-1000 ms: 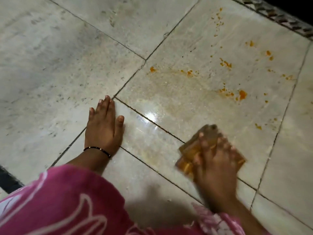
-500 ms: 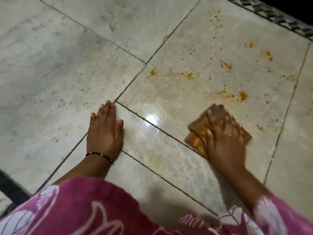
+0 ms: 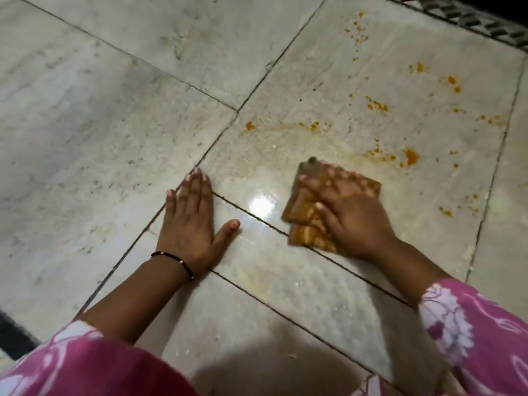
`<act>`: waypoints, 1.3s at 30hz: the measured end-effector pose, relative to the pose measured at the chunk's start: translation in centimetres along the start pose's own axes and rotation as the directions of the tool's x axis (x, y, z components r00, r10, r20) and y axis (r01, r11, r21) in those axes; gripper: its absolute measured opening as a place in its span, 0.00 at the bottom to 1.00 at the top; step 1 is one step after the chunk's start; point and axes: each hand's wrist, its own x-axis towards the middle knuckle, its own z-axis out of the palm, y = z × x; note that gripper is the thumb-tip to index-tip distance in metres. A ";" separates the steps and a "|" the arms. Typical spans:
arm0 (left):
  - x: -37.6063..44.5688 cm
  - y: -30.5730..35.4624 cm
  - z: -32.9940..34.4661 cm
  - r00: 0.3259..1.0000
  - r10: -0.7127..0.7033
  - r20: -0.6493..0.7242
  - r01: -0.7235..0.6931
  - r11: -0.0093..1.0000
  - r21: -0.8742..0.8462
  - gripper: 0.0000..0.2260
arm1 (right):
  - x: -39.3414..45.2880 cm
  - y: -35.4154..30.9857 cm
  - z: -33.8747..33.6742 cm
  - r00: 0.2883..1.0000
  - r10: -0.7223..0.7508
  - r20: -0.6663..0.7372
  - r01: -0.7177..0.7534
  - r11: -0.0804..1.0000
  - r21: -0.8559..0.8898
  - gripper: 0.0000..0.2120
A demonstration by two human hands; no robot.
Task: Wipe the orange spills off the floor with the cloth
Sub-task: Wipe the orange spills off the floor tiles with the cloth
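My right hand [image 3: 347, 214] presses flat on a folded brown cloth [image 3: 301, 207] stained orange, on the pale marble floor [image 3: 114, 138]. The cloth lies across a tile joint in the middle of the view. Orange spills [image 3: 410, 157] dot the tile beyond and to the right of the cloth, with smaller spots [image 3: 377, 105] farther back and one blob [image 3: 250, 125] near the tile corner. My left hand [image 3: 194, 224] rests flat on the floor to the left of the cloth, fingers spread, with a thin black bracelet on the wrist.
A wet, shiny smear with a light glare [image 3: 261, 205] lies between my hands. A dark patterned border strip [image 3: 468, 22] runs along the top right. A black strip [image 3: 14, 335] shows at the lower left. Pink patterned sleeves [image 3: 471, 330] fill the bottom.
My right hand has pushed the cloth forward and to the left across the tile, toward my left hand. My left hand stays planted, its thumb now spread out.
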 end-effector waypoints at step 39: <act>0.6 1.1 0.5 0.993 -0.080 -0.081 0.075 0.995 -0.065 0.37 | 11.8 3.7 -2.6 1.000 0.004 -0.027 -0.003 0.999 0.036 0.26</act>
